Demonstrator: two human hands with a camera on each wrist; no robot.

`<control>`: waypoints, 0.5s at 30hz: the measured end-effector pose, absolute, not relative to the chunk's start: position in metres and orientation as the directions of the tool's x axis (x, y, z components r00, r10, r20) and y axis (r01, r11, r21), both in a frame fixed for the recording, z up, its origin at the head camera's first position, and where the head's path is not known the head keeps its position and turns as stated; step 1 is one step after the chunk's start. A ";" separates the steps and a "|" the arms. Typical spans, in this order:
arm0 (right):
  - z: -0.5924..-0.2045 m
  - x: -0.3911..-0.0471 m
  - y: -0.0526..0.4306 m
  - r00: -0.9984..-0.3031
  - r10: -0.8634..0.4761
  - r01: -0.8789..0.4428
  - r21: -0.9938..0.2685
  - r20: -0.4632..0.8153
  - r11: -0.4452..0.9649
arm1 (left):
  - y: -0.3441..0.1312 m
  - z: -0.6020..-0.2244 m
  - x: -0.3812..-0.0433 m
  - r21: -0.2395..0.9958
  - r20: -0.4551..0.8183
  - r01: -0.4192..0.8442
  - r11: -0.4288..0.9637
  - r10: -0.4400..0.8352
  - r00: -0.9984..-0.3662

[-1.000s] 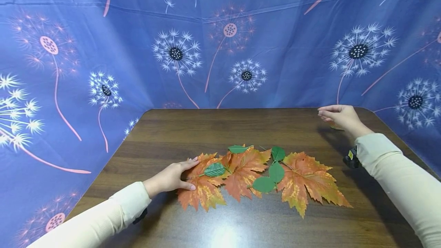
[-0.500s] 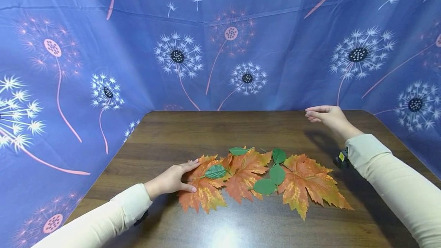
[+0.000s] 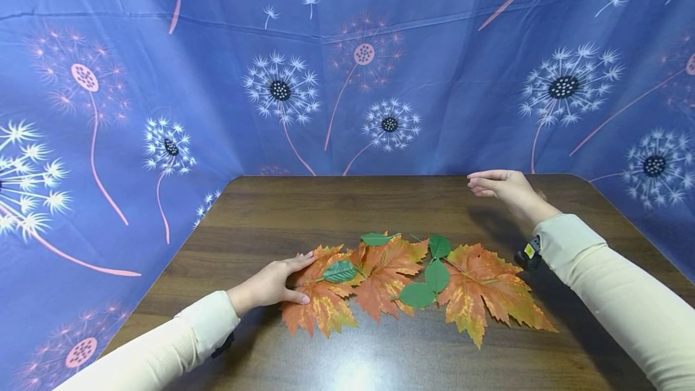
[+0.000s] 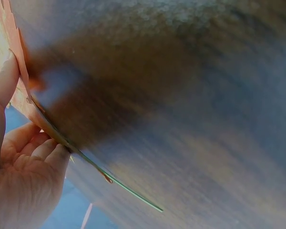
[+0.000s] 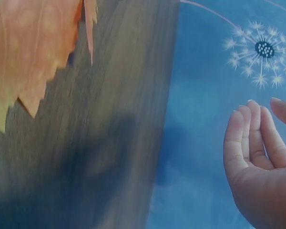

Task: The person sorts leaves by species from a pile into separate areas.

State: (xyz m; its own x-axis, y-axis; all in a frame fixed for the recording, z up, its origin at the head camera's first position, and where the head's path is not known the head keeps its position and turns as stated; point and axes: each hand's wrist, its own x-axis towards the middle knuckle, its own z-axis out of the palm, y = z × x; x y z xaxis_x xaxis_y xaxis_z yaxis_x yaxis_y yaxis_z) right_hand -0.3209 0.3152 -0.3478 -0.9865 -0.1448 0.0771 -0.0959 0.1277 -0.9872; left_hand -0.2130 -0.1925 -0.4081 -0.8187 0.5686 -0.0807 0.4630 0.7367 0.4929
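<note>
Three orange maple-like leaves lie in a row on the table: a left maple leaf (image 3: 326, 309), a middle maple leaf (image 3: 380, 285) and a right maple leaf (image 3: 480, 282). Several green leaves (image 3: 417, 295) lie over and between them. My left hand (image 3: 268, 282) rests on the left maple leaf, thumb and fingers spread. In the left wrist view its thumb and fingers touch that leaf near the thin green stem (image 4: 128, 188). Above the table's far right part hovers my right hand (image 3: 507, 190), fingers extended and close together, holding nothing. The right wrist view shows the same hand (image 5: 257, 162) apart from the leaves.
The brown wooden table (image 3: 304, 204) has rounded far corners. Behind and beside it hangs a blue cloth (image 3: 445, 77) printed with dandelions. A small tan thing (image 3: 540, 194), mostly hidden, shows behind the right wrist.
My right hand has moved left along the far right part of the table. The left hand stays on the left maple leaf, and the leaves lie as before.
</note>
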 end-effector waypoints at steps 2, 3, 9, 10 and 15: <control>-0.347 -0.319 0.311 -0.986 -0.152 -0.093 -0.989 0.076 0.115 | -0.193 -0.408 -0.213 0.493 -0.085 0.457 0.740 0.564 -0.821; -0.347 -0.318 0.308 -0.984 -0.160 -0.093 -0.990 0.076 0.102 | -0.193 -0.408 -0.213 0.494 -0.086 0.455 0.741 0.563 -0.822; -0.350 -0.312 0.294 -0.975 -0.209 -0.088 -0.995 0.079 0.034 | -0.193 -0.407 -0.210 0.500 -0.086 0.450 0.740 0.560 -0.824; -0.351 -0.312 0.292 -0.975 -0.209 -0.090 -0.995 0.079 0.040 | -0.193 -0.407 -0.210 0.501 -0.086 0.450 0.739 0.560 -0.824; -0.355 -0.309 0.284 -0.976 -0.203 -0.100 -0.991 0.080 0.090 | -0.192 -0.408 -0.210 0.500 -0.079 0.459 0.735 0.566 -0.821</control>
State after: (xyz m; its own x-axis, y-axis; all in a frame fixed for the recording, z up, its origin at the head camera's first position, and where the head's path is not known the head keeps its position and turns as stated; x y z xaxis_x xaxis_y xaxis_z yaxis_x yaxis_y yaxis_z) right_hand -0.3091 0.2836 -0.3550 -0.9760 -0.2026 0.0797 -0.0995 0.0896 -0.9910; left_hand -0.2101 -0.1923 -0.4080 -0.8206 0.5659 -0.0792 0.4585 0.7348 0.4998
